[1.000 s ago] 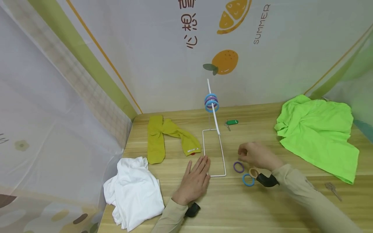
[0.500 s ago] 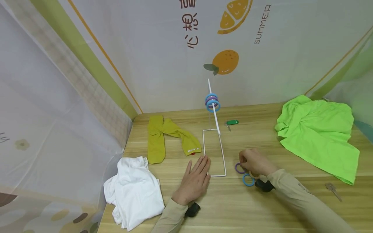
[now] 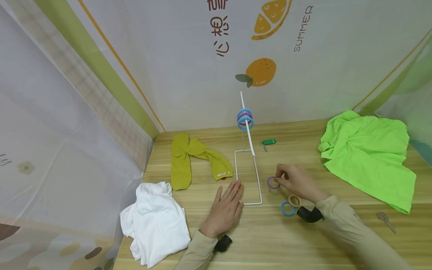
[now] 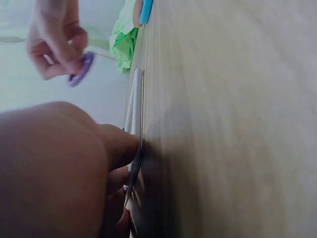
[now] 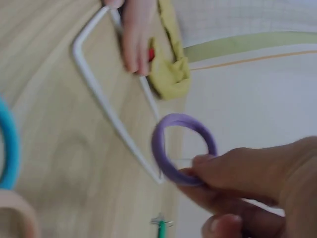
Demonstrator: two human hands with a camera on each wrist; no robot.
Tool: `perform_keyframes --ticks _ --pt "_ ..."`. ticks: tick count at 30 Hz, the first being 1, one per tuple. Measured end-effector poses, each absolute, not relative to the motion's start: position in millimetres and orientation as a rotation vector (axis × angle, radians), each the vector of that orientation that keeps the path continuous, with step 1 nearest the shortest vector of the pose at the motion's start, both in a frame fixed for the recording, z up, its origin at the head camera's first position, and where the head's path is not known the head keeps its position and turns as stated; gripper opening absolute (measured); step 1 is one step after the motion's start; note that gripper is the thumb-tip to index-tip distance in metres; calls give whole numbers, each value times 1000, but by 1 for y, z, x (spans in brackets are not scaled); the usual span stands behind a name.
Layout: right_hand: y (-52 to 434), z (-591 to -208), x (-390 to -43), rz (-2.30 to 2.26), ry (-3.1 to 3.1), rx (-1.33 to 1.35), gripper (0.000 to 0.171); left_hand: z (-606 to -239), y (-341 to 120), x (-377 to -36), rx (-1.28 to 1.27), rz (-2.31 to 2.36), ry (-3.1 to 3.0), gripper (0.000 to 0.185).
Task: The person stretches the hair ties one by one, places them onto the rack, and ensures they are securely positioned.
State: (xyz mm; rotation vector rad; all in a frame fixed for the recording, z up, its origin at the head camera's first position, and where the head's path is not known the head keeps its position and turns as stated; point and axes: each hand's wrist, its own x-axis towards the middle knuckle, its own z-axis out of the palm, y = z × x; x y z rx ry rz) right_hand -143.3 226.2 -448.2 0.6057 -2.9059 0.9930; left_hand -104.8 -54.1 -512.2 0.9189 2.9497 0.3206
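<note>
Between thumb and forefinger, my right hand (image 3: 300,183) pinches a purple ring (image 5: 159,148), raised above the table beside the rack. The left hand (image 3: 223,210) lies with fingers straight across the near left corner of the white wire rack's base (image 3: 260,187). On the rack's raised rod (image 3: 249,138) hang blue rings (image 3: 245,123) with a purple one between them. A blue ring (image 3: 287,208) and a tan ring (image 3: 294,200) lie on the table just below the right hand.
Behind the rack's right side lies a key with a green tag (image 3: 269,141). Yellow-green cloth (image 3: 180,161) and white cloth (image 3: 158,221) lie on the left, bright green cloth (image 3: 368,153) on the right. Another key (image 3: 386,221) is at the right.
My right hand has reached down, taken hold of the purple ring and lifted it from beside the blue and tan rings. The left hand has stayed in place.
</note>
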Motion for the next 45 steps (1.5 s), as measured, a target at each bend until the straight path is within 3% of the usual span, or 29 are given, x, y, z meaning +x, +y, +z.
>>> perform_keyframes --ticks 9,19,24,28,33,38,40,45 --pt "217 -421 -137 1025 -2659 684 17 -512 -55 -105 906 346 2928 55" --pt "197 -374 -123 1161 -2225 914 31 -512 -54 -105 913 334 2945 55" --pt "186 -352 -115 1271 -1998 1024 5 -511 -54 -104 923 325 2960 55" --pt "177 -340 -111 1314 -1837 1091 27 -510 -55 -104 927 316 2964 55" --pt "169 -331 -114 1319 -1823 1020 26 -511 -55 -104 928 316 2967 55" --pt "165 -332 -121 1362 -1876 897 2 -511 -55 -103 932 322 2966 54" --pt "163 -333 -123 1380 -1892 869 14 -512 -55 -103 932 315 2966 54" --pt "160 -337 -128 1403 -1903 855 22 -514 -55 -104 941 294 2979 54"
